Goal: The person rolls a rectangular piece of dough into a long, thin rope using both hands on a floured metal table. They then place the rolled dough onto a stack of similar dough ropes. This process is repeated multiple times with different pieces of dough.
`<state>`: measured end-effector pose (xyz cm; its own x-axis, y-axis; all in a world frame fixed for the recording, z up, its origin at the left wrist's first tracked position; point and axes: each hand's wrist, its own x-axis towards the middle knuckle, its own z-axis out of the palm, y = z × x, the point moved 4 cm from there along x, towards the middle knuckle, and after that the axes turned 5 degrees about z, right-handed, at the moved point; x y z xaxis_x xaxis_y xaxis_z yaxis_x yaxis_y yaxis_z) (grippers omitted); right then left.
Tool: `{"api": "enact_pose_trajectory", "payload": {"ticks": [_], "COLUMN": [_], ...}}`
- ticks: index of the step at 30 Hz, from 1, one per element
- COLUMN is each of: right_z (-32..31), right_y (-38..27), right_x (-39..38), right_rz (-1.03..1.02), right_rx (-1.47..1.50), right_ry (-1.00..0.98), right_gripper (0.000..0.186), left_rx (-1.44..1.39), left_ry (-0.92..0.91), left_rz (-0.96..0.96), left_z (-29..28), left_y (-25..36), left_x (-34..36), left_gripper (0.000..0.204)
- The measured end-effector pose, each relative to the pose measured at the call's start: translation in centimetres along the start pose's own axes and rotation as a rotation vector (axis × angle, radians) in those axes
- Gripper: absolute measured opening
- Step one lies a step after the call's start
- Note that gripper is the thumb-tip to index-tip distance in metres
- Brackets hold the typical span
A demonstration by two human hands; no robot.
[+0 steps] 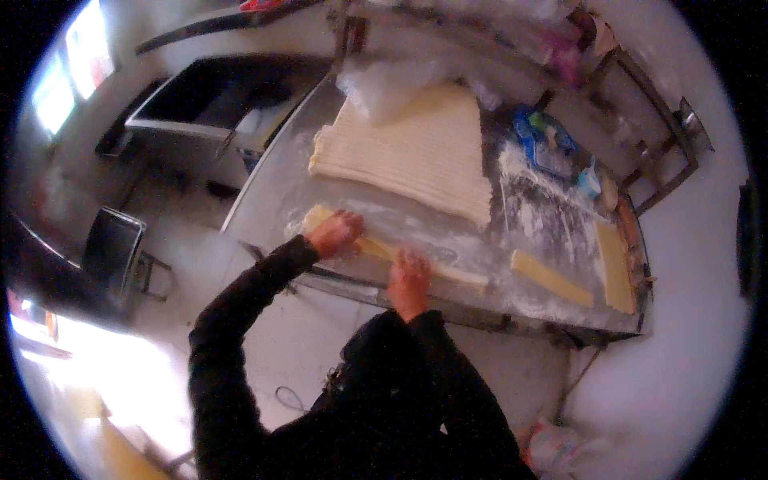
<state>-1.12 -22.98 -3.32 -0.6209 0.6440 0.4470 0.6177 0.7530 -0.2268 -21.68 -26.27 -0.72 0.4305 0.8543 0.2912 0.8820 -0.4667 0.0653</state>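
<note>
Near the front edge of the floured worktop (268, 188), a long pale dough strip (374, 247) is held down by both hands: its left end is covered by the left hand (336, 234), and its middle by the right hand (410, 284). The fingers of both are bent over it, half closed; whether it is gripped or merely pressed cannot be told. Behind it, a broad sheet of dough rows (416, 156) is laid out side by side, its far part covered by clear plastic film (380, 90). Most of the shaping seems to be done, with this strip unfinished and, apparently, a flat strip (552, 278) and a wider dough slab (614, 268) left untouched to the right. Beyond these, printing may be carried by a blue packet (540, 144), but no brand, label or writing can be read
</note>
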Motion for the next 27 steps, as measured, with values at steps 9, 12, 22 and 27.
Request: {"api": "enact_pose_trajectory", "payload": {"ticks": [9,12,22,27], "right_z": [0.9,2.1,3.7,5.4], "right_y": [-4.2,-4.6,-8.0,-12.4], "right_x": [1.5,2.7,4.1,4.9], "right_rz": [-0.016,-0.060,-0.093,-0.120], "right_rx": [-0.015,0.056,0.037,-0.011], "right_ry": [-0.065,-0.103,-0.064,-0.152], "right_gripper": [0.050,0.051,0.048,0.050], "left_rx": [0.043,-0.028,0.020,0.057], "left_ry": [-0.002,0.046,0.116,0.124], "left_rz": [-0.059,-0.109,-0.172,-0.162], "left_z": [-1.1,-2.2,-3.9,-4.1], "left_y": [-1.8,-2.2,-4.0,-3.9], "left_x": [-2.6,-3.6,-8.9,-9.3], "left_gripper": [0.039,0.037,0.038,0.031]}}
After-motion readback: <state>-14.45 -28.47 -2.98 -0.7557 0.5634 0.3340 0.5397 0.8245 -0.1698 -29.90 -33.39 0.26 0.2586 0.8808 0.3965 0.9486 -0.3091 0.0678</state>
